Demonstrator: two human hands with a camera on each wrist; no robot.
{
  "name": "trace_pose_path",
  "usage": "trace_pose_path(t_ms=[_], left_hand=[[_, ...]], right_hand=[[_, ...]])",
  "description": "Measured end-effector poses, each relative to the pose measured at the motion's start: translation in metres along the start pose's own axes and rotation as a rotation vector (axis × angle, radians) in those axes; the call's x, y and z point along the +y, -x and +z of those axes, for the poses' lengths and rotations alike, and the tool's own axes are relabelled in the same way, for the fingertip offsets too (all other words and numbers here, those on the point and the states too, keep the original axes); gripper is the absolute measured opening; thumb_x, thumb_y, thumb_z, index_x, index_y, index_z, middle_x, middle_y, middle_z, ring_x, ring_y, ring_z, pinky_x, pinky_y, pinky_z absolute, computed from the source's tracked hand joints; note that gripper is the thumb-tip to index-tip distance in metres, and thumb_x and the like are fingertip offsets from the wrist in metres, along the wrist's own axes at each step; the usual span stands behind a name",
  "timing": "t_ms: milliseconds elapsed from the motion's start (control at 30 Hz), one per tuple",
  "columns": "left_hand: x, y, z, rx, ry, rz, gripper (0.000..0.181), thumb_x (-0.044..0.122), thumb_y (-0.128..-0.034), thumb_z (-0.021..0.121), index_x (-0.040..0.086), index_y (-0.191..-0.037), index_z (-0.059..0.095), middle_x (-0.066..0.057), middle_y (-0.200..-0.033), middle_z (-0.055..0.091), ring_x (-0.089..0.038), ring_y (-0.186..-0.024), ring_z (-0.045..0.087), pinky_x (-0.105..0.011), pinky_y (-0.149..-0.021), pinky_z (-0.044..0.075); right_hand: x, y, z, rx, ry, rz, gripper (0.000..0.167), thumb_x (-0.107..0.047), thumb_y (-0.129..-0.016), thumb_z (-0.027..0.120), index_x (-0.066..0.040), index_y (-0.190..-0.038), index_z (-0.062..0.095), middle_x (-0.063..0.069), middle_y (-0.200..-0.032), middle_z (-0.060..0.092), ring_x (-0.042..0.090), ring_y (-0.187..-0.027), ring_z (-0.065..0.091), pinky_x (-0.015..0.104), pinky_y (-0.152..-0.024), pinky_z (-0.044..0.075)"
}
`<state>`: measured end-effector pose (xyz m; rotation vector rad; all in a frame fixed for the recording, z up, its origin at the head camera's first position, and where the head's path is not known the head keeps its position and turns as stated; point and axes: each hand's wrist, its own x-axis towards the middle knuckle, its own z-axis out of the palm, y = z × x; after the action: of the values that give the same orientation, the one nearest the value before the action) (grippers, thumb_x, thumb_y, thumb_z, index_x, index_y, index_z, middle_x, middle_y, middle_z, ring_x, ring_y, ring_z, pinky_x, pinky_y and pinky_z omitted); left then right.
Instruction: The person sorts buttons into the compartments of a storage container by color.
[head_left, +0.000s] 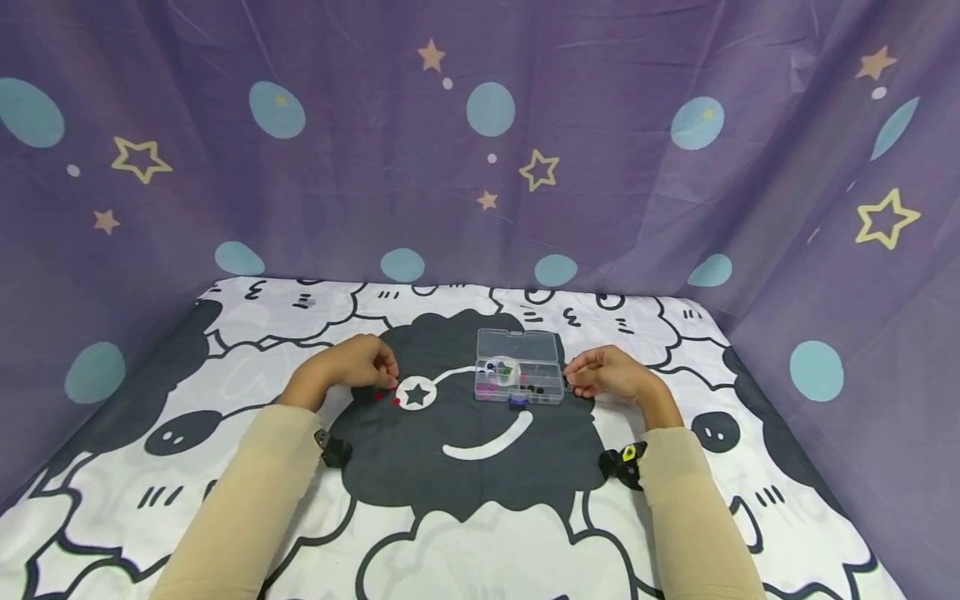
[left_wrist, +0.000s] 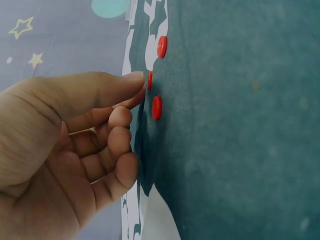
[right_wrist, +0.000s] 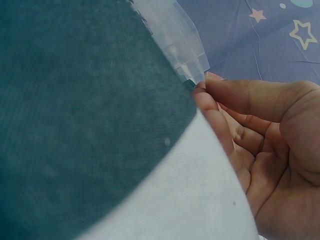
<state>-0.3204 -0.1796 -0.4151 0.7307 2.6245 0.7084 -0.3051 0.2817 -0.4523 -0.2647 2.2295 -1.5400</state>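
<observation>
My left hand (head_left: 369, 362) is at the left side of the dark sheep print. In the left wrist view, its thumb and forefinger pinch a small red button (left_wrist: 149, 80) at the fingertips, the other fingers curled loosely. Two more red buttons, one nearer (left_wrist: 157, 108) and one farther (left_wrist: 162, 47), lie flat on the cloth. My right hand (head_left: 609, 372) is at the right edge of a clear plastic box (head_left: 517, 400), thumb and forefinger tips together by its corner. Whether they hold anything is hidden. The box's lid (head_left: 517, 344) stands open; pink and dark buttons lie inside.
A white cloth (head_left: 480, 558) with sheep drawings covers the table. Purple curtains (head_left: 480, 225) with stars and dots rise behind it and along both sides. A round clear piece (head_left: 502, 371) with a green mark sits in the box. Black wrist cameras (head_left: 624, 465) are strapped to both wrists.
</observation>
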Motion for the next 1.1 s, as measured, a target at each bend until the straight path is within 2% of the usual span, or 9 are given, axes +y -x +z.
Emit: trace_pose_path(t_ms=[200, 467, 833, 1100], left_hand=[[-0.0022, 0.0006, 0.0003, -0.032, 0.004, -0.002, 0.008, 0.01, -0.0852, 0.082, 0.009, -0.088, 0.074, 0.002, -0.072, 0.065, -0.013, -0.067, 0.056, -0.031, -0.064, 0.046], [-0.0014, 0.002, -0.0001, -0.056, -0.009, -0.013, 0.008, 0.011, -0.086, 0.081, 0.011, -0.083, 0.074, 0.003, -0.069, 0.064, -0.013, -0.064, 0.053, -0.031, -0.062, 0.044], [-0.0025, 0.004, -0.0016, -0.06, -0.047, -0.02, 0.008, 0.011, -0.0883, 0.074, 0.013, -0.08, 0.073, 0.003, -0.071, 0.063, -0.013, -0.065, 0.051, -0.031, -0.061, 0.044], [-0.0027, 0.0029, 0.0, -0.034, -0.023, -0.018, 0.009, 0.012, -0.0885, 0.074, 0.011, -0.08, 0.072, 0.002, -0.071, 0.062, -0.014, -0.064, 0.052, -0.031, -0.06, 0.044]], right_hand=[[0.0002, -0.0004, 0.0012, 0.001, -0.01, -0.002, 0.022, -0.003, -0.097, 0.068, 0.009, -0.114, 0.068, 0.007, -0.085, 0.073, 0.017, -0.075, 0.069, 0.031, -0.07, 0.059], [0.0014, -0.0013, 0.0005, -0.003, -0.01, 0.002, 0.021, -0.004, -0.096, 0.069, 0.009, -0.113, 0.069, 0.008, -0.086, 0.073, 0.017, -0.075, 0.069, 0.032, -0.071, 0.059], [0.0015, -0.0017, -0.0003, -0.001, -0.011, 0.005, 0.022, -0.004, -0.096, 0.068, 0.009, -0.114, 0.068, 0.007, -0.087, 0.073, 0.017, -0.075, 0.069, 0.032, -0.071, 0.059], [0.0012, -0.0017, -0.0003, -0.001, -0.004, 0.001, 0.02, -0.003, -0.097, 0.067, 0.008, -0.113, 0.069, 0.008, -0.088, 0.073, 0.017, -0.076, 0.069, 0.032, -0.072, 0.06]])
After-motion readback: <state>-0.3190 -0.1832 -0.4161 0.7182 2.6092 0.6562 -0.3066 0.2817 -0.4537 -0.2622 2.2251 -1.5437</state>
